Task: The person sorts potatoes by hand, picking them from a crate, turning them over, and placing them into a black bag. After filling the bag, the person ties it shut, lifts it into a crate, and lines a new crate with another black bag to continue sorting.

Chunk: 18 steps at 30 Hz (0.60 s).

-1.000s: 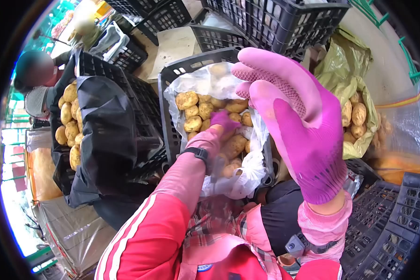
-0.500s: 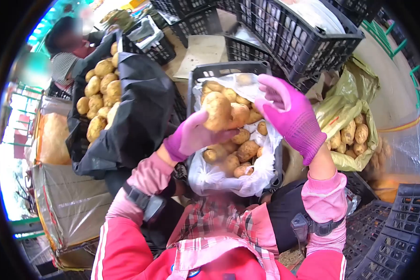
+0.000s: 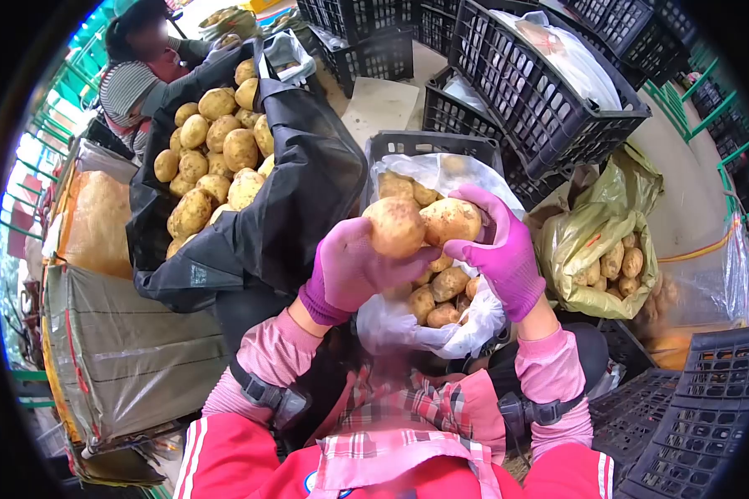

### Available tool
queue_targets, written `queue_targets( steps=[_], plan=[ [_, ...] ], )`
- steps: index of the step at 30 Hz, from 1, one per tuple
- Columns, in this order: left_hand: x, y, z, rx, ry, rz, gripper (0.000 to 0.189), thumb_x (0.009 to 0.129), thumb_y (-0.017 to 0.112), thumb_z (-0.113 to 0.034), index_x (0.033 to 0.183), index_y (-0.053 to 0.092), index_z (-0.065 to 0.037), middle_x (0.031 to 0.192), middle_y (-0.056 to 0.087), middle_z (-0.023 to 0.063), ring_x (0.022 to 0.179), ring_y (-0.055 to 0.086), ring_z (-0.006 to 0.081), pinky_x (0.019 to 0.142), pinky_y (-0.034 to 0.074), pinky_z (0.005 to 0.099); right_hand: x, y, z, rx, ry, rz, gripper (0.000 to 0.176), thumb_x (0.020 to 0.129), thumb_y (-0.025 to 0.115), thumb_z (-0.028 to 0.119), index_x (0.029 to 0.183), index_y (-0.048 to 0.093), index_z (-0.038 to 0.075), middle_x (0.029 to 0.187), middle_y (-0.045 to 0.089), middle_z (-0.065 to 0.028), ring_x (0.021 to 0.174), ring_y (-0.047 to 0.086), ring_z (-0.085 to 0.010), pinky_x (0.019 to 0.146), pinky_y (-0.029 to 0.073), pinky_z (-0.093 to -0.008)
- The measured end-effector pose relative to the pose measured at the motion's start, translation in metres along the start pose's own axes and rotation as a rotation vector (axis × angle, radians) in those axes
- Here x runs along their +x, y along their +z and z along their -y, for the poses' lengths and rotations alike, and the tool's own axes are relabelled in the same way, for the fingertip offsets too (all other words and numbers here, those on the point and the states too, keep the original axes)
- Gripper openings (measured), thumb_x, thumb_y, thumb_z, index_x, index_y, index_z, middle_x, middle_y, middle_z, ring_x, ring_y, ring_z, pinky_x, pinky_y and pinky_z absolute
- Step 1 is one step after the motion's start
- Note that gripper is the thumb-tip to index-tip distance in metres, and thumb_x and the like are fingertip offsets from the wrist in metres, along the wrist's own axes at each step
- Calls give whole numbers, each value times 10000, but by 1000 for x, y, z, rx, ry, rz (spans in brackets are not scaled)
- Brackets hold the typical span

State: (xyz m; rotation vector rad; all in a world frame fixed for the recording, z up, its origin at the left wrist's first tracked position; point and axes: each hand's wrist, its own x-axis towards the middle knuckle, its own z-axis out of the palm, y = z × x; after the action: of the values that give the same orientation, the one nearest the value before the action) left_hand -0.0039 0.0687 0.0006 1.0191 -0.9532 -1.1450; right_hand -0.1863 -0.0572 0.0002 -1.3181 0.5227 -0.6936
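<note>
Gloved in pink, my left hand [image 3: 349,264] is closed around a large potato [image 3: 394,226]. My right hand [image 3: 499,249], in a matching glove, grips another potato [image 3: 450,222] by its right side, and the two potatoes are side by side. Both are held above a black crate [image 3: 479,145] lined with a white plastic bag [image 3: 374,326]. More potatoes [image 3: 449,284] lie in that bag, partly hidden by my hands.
Left, a black-lined container [image 3: 308,179] holds several potatoes [image 3: 216,137]; a person [image 3: 133,83] is behind it. An olive bag [image 3: 591,291] of potatoes is at right. Black crates [image 3: 549,91] are stacked behind; others [image 3: 699,416] lie lower right.
My right hand has come down and left and closed on a potato. My left hand's potato is now lower beside it. The view has shifted, showing more of the left container.
</note>
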Motion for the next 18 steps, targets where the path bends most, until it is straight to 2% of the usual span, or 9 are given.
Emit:
queue_targets(
  steps=[1, 3, 7, 8, 11, 13, 15, 16, 18],
  plan=[
    [2, -6, 2, 232, 50, -30, 505, 972, 556, -448, 1253, 571, -28, 1177, 632, 161, 1029, 650, 319, 900, 545, 440, 2, 1, -1, -6, -25, -5, 763, 743, 831, 32, 1403, 454, -28, 1363, 552, -124, 1217, 574, -204, 1050, 464, -328],
    [5, -9, 5, -798, -334, -188, 477, 1002, 496, -430, 1240, 562, -22, 1142, 613, 187, 1027, 633, 366, 916, 541, 469, 6, 3, -3, -21, -74, -12, 776, 724, 822, 9, 1404, 451, -35, 1358, 562, -130, 1221, 578, -211, 1049, 467, -332],
    [7, -27, 32, -649, -349, -87, 421, 1008, 442, -364, 1234, 529, -19, 1056, 606, 145, 1010, 625, 346, 914, 534, 461, 10, 1, -1, 86, -37, 16, 757, 734, 823, -5, 1400, 464, -16, 1350, 562, -113, 1213, 580, -197, 1041, 474, -314],
    [2, -26, 36, -623, -323, -25, 404, 1006, 438, -308, 1261, 509, -4, 1064, 617, 143, 1007, 632, 301, 896, 538, 420, 11, 1, -2, 108, -35, 8, 754, 735, 820, -11, 1400, 465, -16, 1350, 563, -112, 1214, 581, -197, 1039, 476, -314],
    [5, -12, 24, -132, -249, -47, 408, 1016, 424, -294, 1285, 519, -1, 1085, 626, 142, 1011, 631, 244, 886, 531, 361, 11, 0, -2, 125, 6, 19, 742, 744, 805, -25, 1402, 464, -16, 1355, 560, -113, 1218, 581, -197, 1036, 479, -316],
    [11, -4, 26, 54, -108, -66, 457, 1019, 504, -240, 1406, 462, 0, 1210, 618, 121, 1064, 616, 163, 938, 491, 305, 9, 2, -5, 144, 38, 41, 736, 751, 800, -25, 1405, 462, -14, 1359, 558, -114, 1220, 580, -196, 1038, 479, -319],
    [13, 5, 26, 221, 40, -67, 539, 1008, 580, -226, 1477, 411, -20, 1327, 578, 86, 1089, 601, 124, 952, 467, 273, 7, 7, -11, 192, 51, 67, 734, 758, 801, -18, 1408, 460, -12, 1363, 556, -116, 1220, 580, -196, 1041, 478, -321],
    [11, 4, 24, 381, 48, -86, 527, 1000, 593, -162, 1465, 422, 16, 1250, 640, 133, 1132, 589, 146, 999, 451, 305, 6, 8, -16, 164, 35, 57, 744, 764, 819, 25, 1414, 458, -5, 1360, 557, -107, 1224, 574, -191, 1048, 468, -321],
    [10, 0, 23, 496, 51, -89, 498, 1004, 587, -171, 1442, 451, 23, 1250, 641, 124, 1143, 586, 149, 996, 450, 301, 6, 5, -18, 132, 49, 83, 757, 780, 827, 81, 1422, 437, -12, 1390, 538, -106, 1249, 555, -191, 1066, 449, -315]
  ],
)
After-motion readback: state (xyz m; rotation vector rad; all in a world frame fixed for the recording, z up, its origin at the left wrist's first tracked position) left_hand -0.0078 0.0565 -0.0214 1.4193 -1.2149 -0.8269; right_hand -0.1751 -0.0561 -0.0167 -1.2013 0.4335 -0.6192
